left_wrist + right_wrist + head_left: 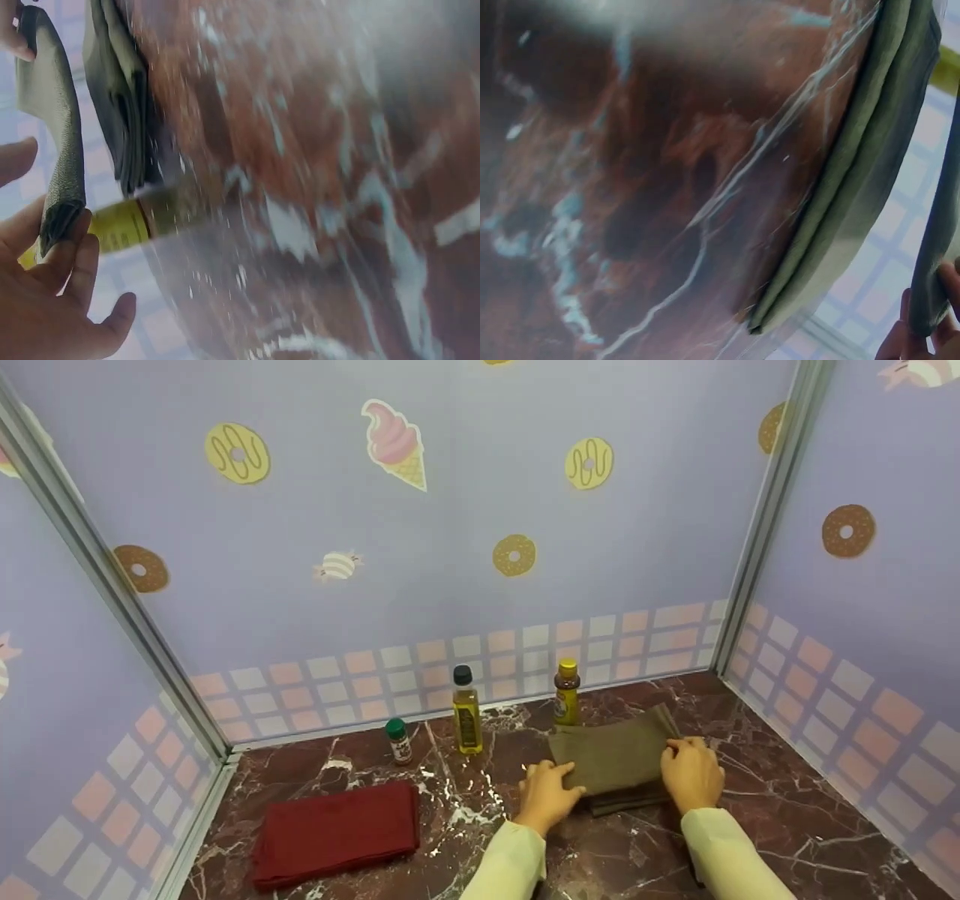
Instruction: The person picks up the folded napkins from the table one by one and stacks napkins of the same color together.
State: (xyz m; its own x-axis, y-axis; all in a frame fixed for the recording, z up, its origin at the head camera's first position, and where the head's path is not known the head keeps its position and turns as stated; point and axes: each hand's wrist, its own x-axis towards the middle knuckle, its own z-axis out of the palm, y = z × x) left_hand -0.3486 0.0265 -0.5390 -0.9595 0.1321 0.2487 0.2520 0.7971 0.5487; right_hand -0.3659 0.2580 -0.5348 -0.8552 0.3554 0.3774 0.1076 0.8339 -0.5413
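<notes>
An olive-green folded cloth [615,751] is held between my two hands, raised above a stack of similar folded cloths [630,801]. At its left end my left hand [546,799] grips it, and in the left wrist view the cloth's end [66,169] lies against the fingers. My right hand [694,774] pinches the right end. The right wrist view catches only those fingertips at its lower right edge, on the lifted cloth [936,255]. A gap separates this cloth from the stack [832,202] in both wrist views.
A stack of dark red folded cloths [337,831] lies at the left of the marble-patterned tabletop [480,847]. Along the back stand a green-capped shaker [400,744], an oil bottle [466,716] and a yellow-capped bottle [567,694], partly behind the lifted cloth. Patterned walls enclose the table.
</notes>
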